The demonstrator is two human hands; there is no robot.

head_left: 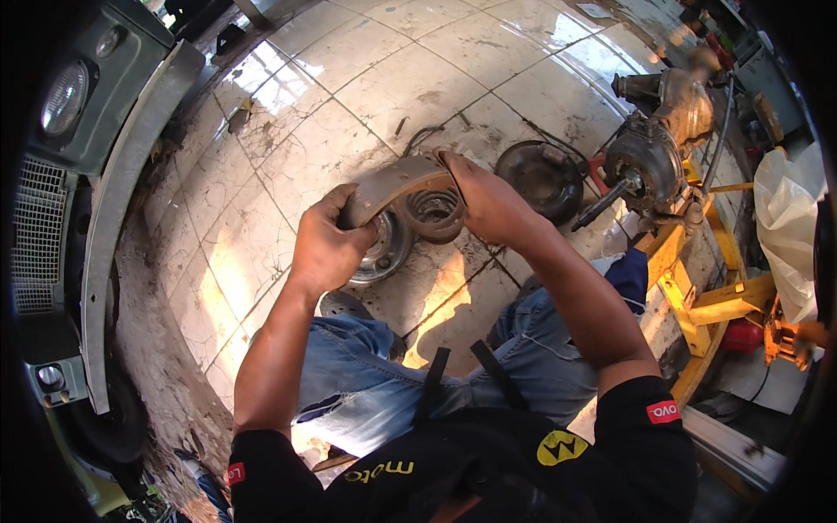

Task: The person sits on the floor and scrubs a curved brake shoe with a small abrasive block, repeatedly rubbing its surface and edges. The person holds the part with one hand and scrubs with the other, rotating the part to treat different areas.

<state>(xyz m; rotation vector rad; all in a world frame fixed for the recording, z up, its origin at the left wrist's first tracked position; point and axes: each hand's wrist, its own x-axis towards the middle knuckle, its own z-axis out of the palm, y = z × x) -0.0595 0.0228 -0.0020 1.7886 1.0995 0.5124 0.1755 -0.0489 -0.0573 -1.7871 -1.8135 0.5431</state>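
Note:
I hold a curved brown brake shoe up over the tiled floor, its broad curved face toward me. My left hand grips its left end, with the thumb on the near side. Around its right end closes my right hand. Just beneath the shoe, on the floor, sits a round brown hub-like part with a hollow centre. A shiny round metal part lies beside it, partly hidden by my left hand and the shoe.
A black round drum or plate lies on the floor to the right. Beyond it, a greasy axle assembly rests on a yellow stand. White plastic sheeting hangs at far right. The vehicle's metal bumper runs along the left.

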